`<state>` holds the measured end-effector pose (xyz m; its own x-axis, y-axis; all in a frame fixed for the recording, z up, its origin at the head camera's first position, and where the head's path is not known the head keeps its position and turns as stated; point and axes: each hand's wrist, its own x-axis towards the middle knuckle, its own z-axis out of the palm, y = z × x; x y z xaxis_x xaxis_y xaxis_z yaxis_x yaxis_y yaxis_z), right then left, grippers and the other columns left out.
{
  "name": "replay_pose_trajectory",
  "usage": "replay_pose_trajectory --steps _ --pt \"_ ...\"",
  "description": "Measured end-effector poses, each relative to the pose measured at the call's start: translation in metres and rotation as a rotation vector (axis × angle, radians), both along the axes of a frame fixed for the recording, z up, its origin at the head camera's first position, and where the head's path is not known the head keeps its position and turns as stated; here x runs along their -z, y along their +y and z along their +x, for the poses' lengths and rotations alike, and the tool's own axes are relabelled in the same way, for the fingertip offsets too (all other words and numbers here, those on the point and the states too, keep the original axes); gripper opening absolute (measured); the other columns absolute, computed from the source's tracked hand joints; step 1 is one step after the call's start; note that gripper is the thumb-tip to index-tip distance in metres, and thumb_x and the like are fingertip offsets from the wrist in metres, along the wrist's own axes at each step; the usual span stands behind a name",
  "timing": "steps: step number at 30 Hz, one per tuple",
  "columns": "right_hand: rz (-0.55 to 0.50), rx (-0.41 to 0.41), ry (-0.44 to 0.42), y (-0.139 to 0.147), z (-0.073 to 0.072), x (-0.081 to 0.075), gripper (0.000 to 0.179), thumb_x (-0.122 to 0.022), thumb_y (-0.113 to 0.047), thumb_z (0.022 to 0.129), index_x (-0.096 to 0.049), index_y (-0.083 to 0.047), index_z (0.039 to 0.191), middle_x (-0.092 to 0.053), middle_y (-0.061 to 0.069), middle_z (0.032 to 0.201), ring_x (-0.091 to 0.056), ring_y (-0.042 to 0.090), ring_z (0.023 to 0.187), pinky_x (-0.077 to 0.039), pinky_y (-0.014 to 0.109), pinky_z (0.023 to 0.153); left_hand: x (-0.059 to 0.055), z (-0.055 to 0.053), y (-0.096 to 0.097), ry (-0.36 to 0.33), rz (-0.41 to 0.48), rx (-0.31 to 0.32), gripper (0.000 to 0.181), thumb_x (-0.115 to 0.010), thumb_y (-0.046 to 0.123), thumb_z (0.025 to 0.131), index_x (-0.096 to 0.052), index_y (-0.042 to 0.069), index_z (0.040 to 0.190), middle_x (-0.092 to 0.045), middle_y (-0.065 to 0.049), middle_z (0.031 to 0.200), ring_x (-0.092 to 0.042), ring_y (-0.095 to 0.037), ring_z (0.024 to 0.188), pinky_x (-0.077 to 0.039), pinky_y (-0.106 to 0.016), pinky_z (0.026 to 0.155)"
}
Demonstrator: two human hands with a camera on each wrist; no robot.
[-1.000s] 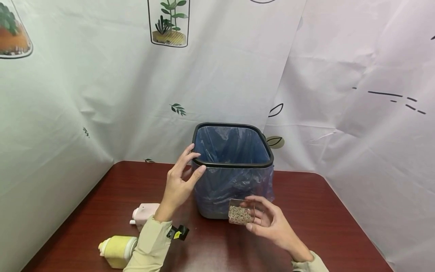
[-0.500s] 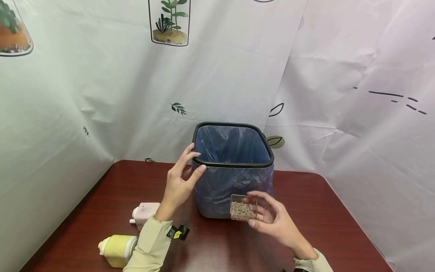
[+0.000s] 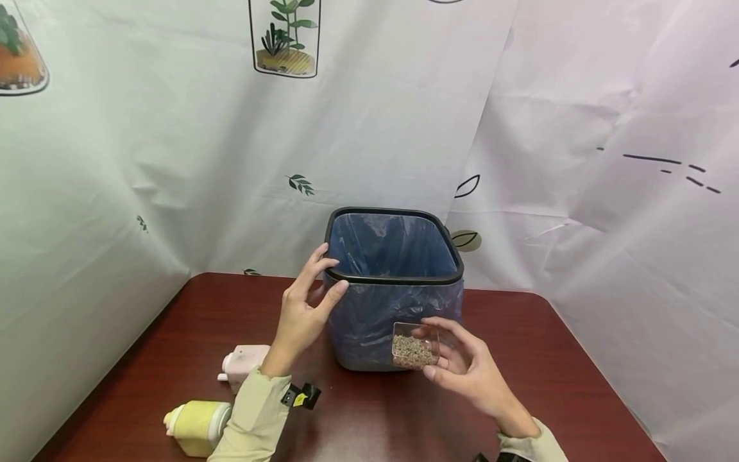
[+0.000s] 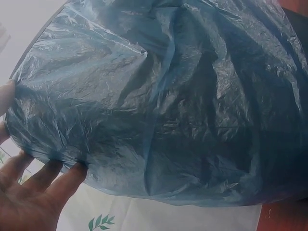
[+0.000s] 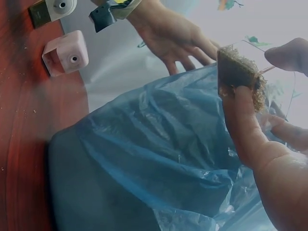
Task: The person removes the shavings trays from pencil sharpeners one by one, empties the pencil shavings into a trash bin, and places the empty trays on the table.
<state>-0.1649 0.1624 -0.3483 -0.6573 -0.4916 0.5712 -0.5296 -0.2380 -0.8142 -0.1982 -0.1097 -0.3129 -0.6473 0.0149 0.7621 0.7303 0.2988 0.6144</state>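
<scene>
one good way, i think: hold the clear box (image 3: 405,328) level so no grains (image 3: 411,351) spill, and steady the bin (image 3: 404,281). the right hand (image 3: 470,372) pinches the box between thumb and fingers, in front of the bin; the left hand (image 3: 301,316), fingers spread, touches the bin's rim.

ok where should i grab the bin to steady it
Likely best by the black rim of the bin, coming from the left: it frames the open top, while the liner below is wrinkled and could slip. The left hand touches that side; the right hand holds the clear box.
</scene>
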Motion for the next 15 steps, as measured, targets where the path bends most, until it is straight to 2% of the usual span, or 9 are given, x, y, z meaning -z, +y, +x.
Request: replay_pose_trajectory --steps 15 --pt "-0.013 0.011 0.027 0.0004 0.0059 -0.0082 0.06 -0.059 0.018 0.077 -0.032 0.016 0.13 -0.042 0.04 0.119 -0.052 0.035 0.111 -0.05 0.029 0.08 0.0016 -0.0015 -0.0009 -0.008 0.007 0.013 0.039 -0.064 0.004 0.084 -0.054 0.007 0.122 -0.036 -0.012 0.144 -0.037 -0.027 0.13 -0.045 -0.051 0.085"
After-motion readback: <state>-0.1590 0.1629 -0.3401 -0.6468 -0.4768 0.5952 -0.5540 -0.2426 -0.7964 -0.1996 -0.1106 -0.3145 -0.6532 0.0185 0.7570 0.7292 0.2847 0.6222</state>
